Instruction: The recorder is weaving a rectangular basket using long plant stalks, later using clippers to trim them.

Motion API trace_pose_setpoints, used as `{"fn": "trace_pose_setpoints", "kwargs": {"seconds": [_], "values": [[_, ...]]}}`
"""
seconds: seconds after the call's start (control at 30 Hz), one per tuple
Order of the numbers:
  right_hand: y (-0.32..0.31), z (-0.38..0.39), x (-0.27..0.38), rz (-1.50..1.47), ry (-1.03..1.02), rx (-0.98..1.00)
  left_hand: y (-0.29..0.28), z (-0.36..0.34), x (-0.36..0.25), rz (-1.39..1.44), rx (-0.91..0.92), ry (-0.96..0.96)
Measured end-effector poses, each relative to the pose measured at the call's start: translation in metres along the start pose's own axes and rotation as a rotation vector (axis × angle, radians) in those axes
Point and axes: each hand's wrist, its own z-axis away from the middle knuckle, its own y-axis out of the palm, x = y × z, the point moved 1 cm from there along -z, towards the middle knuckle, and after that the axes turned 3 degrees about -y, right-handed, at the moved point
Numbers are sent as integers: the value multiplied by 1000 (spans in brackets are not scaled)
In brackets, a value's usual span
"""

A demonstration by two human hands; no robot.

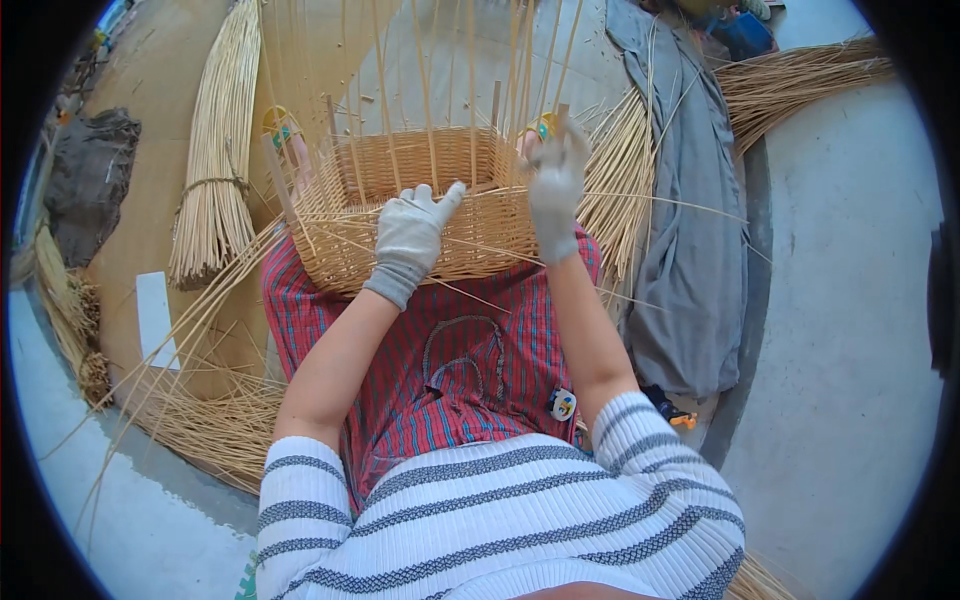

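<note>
A half-woven wicker basket (330,238) rests across my lap, with tall thin upright canes rising from its walls and thicker wooden stakes at its corners. My left hand (410,235), in a pale work glove, grips the near wall at its upper edge, fingers curled over it and thumb pointing up to the right. Loose weaving canes (465,290) cross the wall beside it. My right hand (557,195), gloved too, is raised at the basket's right near corner by a stake. Its fingers are smeared by motion, so what they hold cannot be made out.
A tied bundle of pale canes (215,170) lies at the far left, and another bundle (615,180) lies right of the basket by a grey cloth (685,270). Darker canes (790,85) lie far right. Scattered canes (215,425) and a white strip (156,315) lie at left.
</note>
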Motion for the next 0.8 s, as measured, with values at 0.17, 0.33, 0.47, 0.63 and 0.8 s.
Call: {"fn": "trace_pose_setpoints", "kwargs": {"seconds": [0.17, 0.33, 0.47, 0.63, 0.8], "values": [[-68, 32, 18, 164, 391, 68, -5, -63, -5, 479, 56, -108], [-27, 48, 73, 20, 428, 381, -4, -85, -18, 499, 258, -545], [-52, 14, 75, 199, 349, 28, -8, -72, -22, 541, 113, -528], [-122, -13, 24, 178, 451, -86, -12, -56, -46, 194, -856, -134], [-66, -49, 22, 804, -163, 330, 26, -69, -99, 658, 221, -193]]}}
